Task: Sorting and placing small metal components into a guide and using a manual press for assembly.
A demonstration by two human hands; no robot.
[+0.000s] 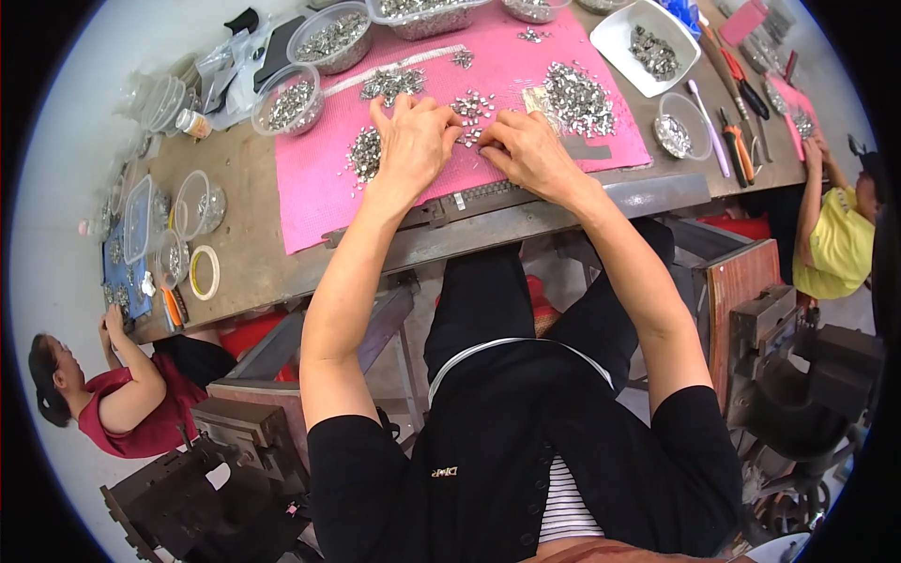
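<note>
Both hands work over a pink mat [310, 202] strewn with small shiny metal pieces. My left hand [413, 145] is bent, fingertips drawn together beside a small central heap of pieces [472, 105]. Facing it, my right hand [527, 150] pinches downward at the near side of that heap. Whatever either hand grips is too small to make out. Below the fingers, a metal strip with a row of small pieces [483, 192] lies along the table's front edge. Larger piles sit left of my left hand [364, 155], beyond it [392, 84], and at the right [577, 98].
Tubs of metal pieces [330, 42] line the mat's far side. A white square dish [615, 42], a small clear cup [680, 127], a lilac stick [709, 131] and orange-handled pliers [737, 150] lie right. A roll of tape [204, 272] lies left. Co-workers sit at both sides.
</note>
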